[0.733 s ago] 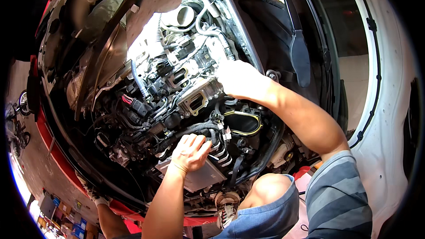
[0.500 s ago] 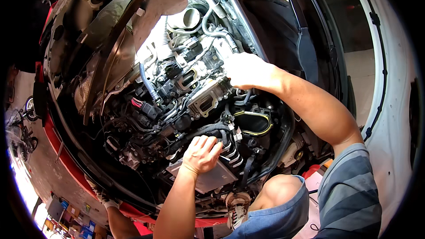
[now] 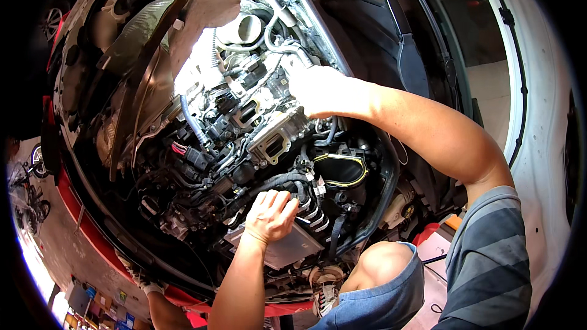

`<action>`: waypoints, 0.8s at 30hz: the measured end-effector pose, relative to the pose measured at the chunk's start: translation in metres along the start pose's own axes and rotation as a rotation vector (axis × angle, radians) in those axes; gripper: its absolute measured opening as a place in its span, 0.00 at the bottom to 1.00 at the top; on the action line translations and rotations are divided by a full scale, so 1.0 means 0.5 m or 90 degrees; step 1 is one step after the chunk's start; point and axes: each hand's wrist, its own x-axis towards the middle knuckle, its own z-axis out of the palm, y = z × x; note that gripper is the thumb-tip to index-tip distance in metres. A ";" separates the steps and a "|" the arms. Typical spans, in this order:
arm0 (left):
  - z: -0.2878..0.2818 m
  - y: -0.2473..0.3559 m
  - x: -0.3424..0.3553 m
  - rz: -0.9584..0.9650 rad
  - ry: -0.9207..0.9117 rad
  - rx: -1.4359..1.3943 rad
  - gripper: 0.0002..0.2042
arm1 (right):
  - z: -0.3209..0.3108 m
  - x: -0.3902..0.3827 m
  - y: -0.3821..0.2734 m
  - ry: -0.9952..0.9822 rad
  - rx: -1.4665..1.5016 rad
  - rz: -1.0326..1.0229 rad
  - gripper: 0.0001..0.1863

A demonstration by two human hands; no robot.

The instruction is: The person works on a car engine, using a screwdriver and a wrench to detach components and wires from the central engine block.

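Note:
My right hand (image 3: 321,91) reaches into the upper engine, beside a metal flange with a gasketed opening (image 3: 272,146); glare washes it out and hides its fingertips. My left hand (image 3: 271,214) has its fingers curled at the top edge of a flat metal-cased unit (image 3: 281,247), beside a row of black connectors. What its fingertips grip is hidden. To its upper right is a black oval opening with a yellow rim (image 3: 339,171). Pale hoses (image 3: 284,15) and a white round pipe opening (image 3: 249,27) lie above my right hand.
My bent knee (image 3: 385,260) and a sneaker (image 3: 324,287) rest in the bay's lower part. Another person's gloved hand (image 3: 147,281) is at the lower left. A white fender (image 3: 544,208) runs along the right; a bicycle (image 3: 30,189) and boxes stand beyond the red bumper (image 3: 76,208).
My right hand has shifted slightly up and away over the engine, and its forearm and elbow have swung outward to the right. My left hand stays by the metal-cased unit.

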 end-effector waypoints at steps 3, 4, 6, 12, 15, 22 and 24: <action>0.002 -0.001 0.001 0.007 0.005 -0.010 0.12 | 0.015 0.002 0.015 0.009 0.011 -0.018 0.09; 0.002 0.000 0.002 0.006 0.003 -0.013 0.12 | 0.022 0.002 0.019 0.009 0.021 -0.022 0.09; 0.000 0.000 0.001 0.001 -0.001 -0.018 0.12 | 0.024 0.002 0.023 -0.006 0.029 -0.024 0.09; -0.009 0.002 0.006 0.008 0.008 -0.018 0.12 | -0.001 -0.005 -0.003 -0.064 0.002 0.052 0.09; -0.007 -0.001 0.003 0.005 0.012 -0.023 0.12 | 0.011 -0.001 0.009 -0.052 -0.001 -0.032 0.09; -0.011 -0.002 -0.004 0.000 -0.017 -0.005 0.11 | -0.011 0.016 -0.008 -0.114 -0.017 -0.071 0.10; -0.011 -0.001 -0.003 0.002 -0.009 0.006 0.11 | 0.004 0.030 0.014 -0.149 -0.091 -0.176 0.10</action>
